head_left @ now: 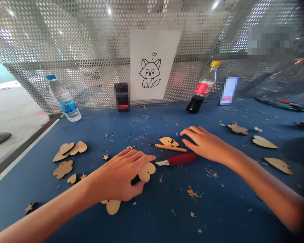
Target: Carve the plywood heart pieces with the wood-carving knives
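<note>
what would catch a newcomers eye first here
The white paper sheet with a black fox drawing stands against the perforated metal screen at the back. On the blue table, a red-handled carving knife lies between the left hand, gripping a lobed wooden cutout, and the open right hand.

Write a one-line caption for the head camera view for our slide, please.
Left hand on a wooden cutout, right hand near a red-handled knife.

Bright daylight, glare on perforated metal screen point(66, 40), warped, blurred edges
</note>
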A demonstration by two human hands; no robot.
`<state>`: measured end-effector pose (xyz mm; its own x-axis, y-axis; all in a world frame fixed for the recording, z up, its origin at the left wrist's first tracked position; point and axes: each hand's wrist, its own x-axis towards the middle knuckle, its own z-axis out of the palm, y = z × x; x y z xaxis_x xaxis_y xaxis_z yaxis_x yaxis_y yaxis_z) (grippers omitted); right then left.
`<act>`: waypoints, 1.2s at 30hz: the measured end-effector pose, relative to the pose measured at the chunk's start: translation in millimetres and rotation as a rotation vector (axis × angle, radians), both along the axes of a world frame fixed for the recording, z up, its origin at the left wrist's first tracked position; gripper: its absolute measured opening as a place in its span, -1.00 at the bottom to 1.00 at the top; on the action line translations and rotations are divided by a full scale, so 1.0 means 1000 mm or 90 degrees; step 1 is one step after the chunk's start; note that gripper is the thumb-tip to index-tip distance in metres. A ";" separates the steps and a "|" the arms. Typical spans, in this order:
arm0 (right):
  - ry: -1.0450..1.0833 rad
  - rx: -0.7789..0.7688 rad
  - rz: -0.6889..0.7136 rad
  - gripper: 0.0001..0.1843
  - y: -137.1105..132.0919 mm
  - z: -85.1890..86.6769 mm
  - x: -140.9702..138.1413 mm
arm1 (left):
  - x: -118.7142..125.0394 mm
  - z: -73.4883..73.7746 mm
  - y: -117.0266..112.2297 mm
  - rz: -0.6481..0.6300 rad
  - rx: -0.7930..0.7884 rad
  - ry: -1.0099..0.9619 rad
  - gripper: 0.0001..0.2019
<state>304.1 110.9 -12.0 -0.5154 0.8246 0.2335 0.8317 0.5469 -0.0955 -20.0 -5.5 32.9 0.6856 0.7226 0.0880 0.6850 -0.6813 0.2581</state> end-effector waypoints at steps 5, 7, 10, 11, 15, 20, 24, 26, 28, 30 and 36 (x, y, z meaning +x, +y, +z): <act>0.003 0.011 0.008 -0.69 -0.002 0.005 0.001 | -0.002 0.001 0.000 0.078 0.031 0.055 -0.20; 0.012 0.025 0.013 -0.69 -0.004 0.009 -0.001 | -0.003 0.002 -0.001 0.075 0.029 0.062 -0.27; 0.048 0.063 0.030 -0.68 -0.009 0.019 -0.007 | -0.002 0.000 0.000 0.060 0.040 0.056 -0.54; 0.074 0.074 0.044 -0.68 -0.012 0.023 -0.011 | -0.002 -0.002 0.001 0.065 0.052 0.052 -0.60; 0.117 0.034 0.146 -0.75 -0.033 0.040 -0.029 | -0.001 -0.009 0.005 0.135 0.104 0.029 -0.43; -0.017 -0.060 0.221 -0.96 -0.065 0.051 -0.058 | -0.012 -0.002 0.009 0.090 -0.015 -0.020 -0.51; -0.030 -0.050 0.210 -0.95 -0.071 0.040 -0.067 | -0.015 -0.001 0.011 0.071 -0.058 -0.020 -0.51; 0.006 -0.030 0.204 -0.97 -0.068 0.034 -0.065 | -0.010 -0.005 0.011 0.096 -0.049 -0.030 -0.57; 0.077 -0.026 0.166 -0.87 -0.064 0.030 -0.063 | -0.005 -0.010 0.010 0.127 -0.036 -0.045 -0.51; 0.183 -0.078 0.109 -0.77 -0.061 0.030 -0.061 | -0.001 -0.016 0.009 0.146 -0.033 -0.071 -0.47; 0.495 -0.199 0.013 -0.70 -0.055 0.028 -0.065 | -0.002 -0.023 0.008 0.128 -0.023 -0.113 -0.57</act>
<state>239.2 55.9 16.0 -0.3178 0.9024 0.2911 0.4563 0.4147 -0.7873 -21.7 2.4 10.3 0.5036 0.8478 0.1660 0.7475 -0.5240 0.4083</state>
